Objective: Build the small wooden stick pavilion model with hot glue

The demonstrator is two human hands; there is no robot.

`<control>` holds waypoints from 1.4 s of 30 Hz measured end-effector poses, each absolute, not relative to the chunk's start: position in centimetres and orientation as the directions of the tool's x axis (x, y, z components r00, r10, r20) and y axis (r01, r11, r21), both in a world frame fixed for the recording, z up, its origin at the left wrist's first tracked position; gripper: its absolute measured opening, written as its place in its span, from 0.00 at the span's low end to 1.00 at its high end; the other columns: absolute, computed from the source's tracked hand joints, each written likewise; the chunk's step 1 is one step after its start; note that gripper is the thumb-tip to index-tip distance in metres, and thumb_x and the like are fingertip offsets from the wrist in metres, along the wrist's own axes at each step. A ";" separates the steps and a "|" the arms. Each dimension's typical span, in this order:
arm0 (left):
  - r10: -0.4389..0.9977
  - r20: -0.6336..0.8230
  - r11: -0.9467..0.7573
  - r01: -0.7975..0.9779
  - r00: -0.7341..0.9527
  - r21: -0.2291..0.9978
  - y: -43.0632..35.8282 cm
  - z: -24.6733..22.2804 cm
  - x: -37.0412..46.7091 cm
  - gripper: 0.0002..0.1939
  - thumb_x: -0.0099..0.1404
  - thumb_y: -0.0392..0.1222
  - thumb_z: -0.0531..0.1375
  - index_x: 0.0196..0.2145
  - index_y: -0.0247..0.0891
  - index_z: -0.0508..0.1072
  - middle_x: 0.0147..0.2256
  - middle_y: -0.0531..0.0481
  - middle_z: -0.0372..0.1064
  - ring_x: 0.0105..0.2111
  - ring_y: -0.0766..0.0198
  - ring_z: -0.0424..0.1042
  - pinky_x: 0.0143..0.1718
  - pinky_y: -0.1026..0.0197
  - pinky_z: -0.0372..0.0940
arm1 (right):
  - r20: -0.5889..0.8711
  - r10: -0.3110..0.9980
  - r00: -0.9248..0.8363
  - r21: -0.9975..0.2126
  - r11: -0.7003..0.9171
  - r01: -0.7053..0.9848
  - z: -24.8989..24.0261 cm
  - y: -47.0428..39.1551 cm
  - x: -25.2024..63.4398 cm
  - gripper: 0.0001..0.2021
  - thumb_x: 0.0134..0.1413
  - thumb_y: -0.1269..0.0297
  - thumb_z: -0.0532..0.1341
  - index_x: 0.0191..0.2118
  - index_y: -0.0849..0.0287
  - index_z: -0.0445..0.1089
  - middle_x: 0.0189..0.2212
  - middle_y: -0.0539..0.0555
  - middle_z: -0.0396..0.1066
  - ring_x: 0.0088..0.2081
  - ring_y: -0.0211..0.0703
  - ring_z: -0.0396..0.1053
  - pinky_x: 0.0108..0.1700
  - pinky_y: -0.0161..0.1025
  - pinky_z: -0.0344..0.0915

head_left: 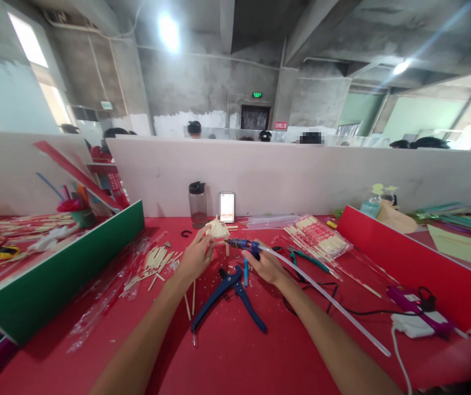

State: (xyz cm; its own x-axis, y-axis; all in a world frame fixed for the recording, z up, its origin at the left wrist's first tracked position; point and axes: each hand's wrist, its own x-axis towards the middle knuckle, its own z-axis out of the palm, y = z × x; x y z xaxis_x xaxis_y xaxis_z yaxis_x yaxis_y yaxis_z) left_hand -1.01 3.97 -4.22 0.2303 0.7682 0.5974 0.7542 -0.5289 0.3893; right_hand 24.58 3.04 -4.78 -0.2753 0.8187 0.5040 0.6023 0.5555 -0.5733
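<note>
My right hand point(266, 260) is closed around a blue glue gun point(243, 244), whose nozzle points left and from whose rear a long clear glue stick point(329, 297) runs down to the right. At the nozzle tip, my left hand point(197, 253) has its fingers pinched on a small wooden stick. Just beyond those fingers stands a little model of pale wooden sticks point(217, 228) with a cone-shaped roof. Below both hands, a blue cutter point(235, 281) lies with its handles spread on the red table point(235, 362).
Loose short sticks point(159, 260) lie left, bundled sticks point(317, 236) right. A bottle point(197, 206) and a lit phone point(227, 207) stand behind. Green point(66, 269) and red point(416, 263) dividers flank the table. Green-handled pliers point(309, 260), black cable and a purple power strip point(420, 310) are right.
</note>
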 end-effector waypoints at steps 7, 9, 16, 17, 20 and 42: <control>0.744 0.623 -0.561 0.730 0.240 0.390 4.2 -3.9 -1.4 0.10 0.69 0.41 0.49 0.38 0.42 0.70 0.59 0.40 0.61 0.60 0.51 0.63 0.53 0.48 0.66 | 0.202 0.897 -0.394 -0.974 0.226 0.015 -5.3 4.9 26.8 0.26 0.58 0.37 0.53 0.35 0.59 0.68 0.27 0.52 0.69 0.22 0.37 0.64 0.23 0.35 0.62; 0.745 0.628 -0.555 0.733 0.227 0.394 4.2 -3.8 -1.5 0.10 0.68 0.40 0.49 0.37 0.42 0.70 0.57 0.40 0.63 0.60 0.52 0.63 0.53 0.48 0.66 | 0.129 0.889 -0.440 -0.991 0.094 -0.100 -5.3 5.1 27.6 0.26 0.57 0.37 0.54 0.34 0.60 0.67 0.28 0.53 0.68 0.20 0.34 0.61 0.19 0.31 0.56; 0.777 0.596 -0.490 0.788 0.202 0.373 4.2 -3.5 -1.7 0.09 0.69 0.41 0.49 0.36 0.40 0.68 0.57 0.41 0.63 0.55 0.53 0.67 0.55 0.50 0.64 | 0.166 0.845 -0.508 -0.912 -0.064 -0.404 -5.3 5.1 29.5 0.17 0.49 0.63 0.70 0.44 0.56 0.67 0.41 0.54 0.69 0.34 0.36 0.67 0.33 0.34 0.65; 0.778 0.596 -0.485 0.792 0.198 0.370 4.2 -3.5 -1.7 0.09 0.69 0.41 0.49 0.36 0.41 0.68 0.56 0.41 0.63 0.54 0.53 0.68 0.55 0.50 0.64 | 0.184 0.853 -0.489 -0.908 -0.043 -0.417 -5.3 5.1 29.6 0.17 0.48 0.64 0.70 0.44 0.57 0.68 0.41 0.54 0.68 0.35 0.36 0.67 0.34 0.34 0.66; 0.775 0.597 -0.488 0.797 0.207 0.357 4.2 -3.5 -1.8 0.09 0.68 0.41 0.49 0.36 0.41 0.68 0.55 0.42 0.64 0.53 0.54 0.69 0.55 0.51 0.64 | 0.196 0.892 -0.408 -0.911 0.011 -0.413 -5.2 5.3 29.5 0.16 0.46 0.66 0.71 0.42 0.57 0.68 0.39 0.53 0.69 0.35 0.36 0.67 0.37 0.35 0.67; 0.749 0.641 -0.467 0.821 0.169 0.330 3.7 -2.7 -1.9 0.09 0.69 0.41 0.49 0.35 0.40 0.68 0.43 0.45 0.65 0.40 0.58 0.70 0.45 0.55 0.66 | 0.026 0.997 -0.066 -0.338 0.071 0.938 -5.0 12.5 27.5 0.19 0.60 0.56 0.58 0.49 0.65 0.71 0.47 0.70 0.74 0.50 0.58 0.72 0.48 0.44 0.64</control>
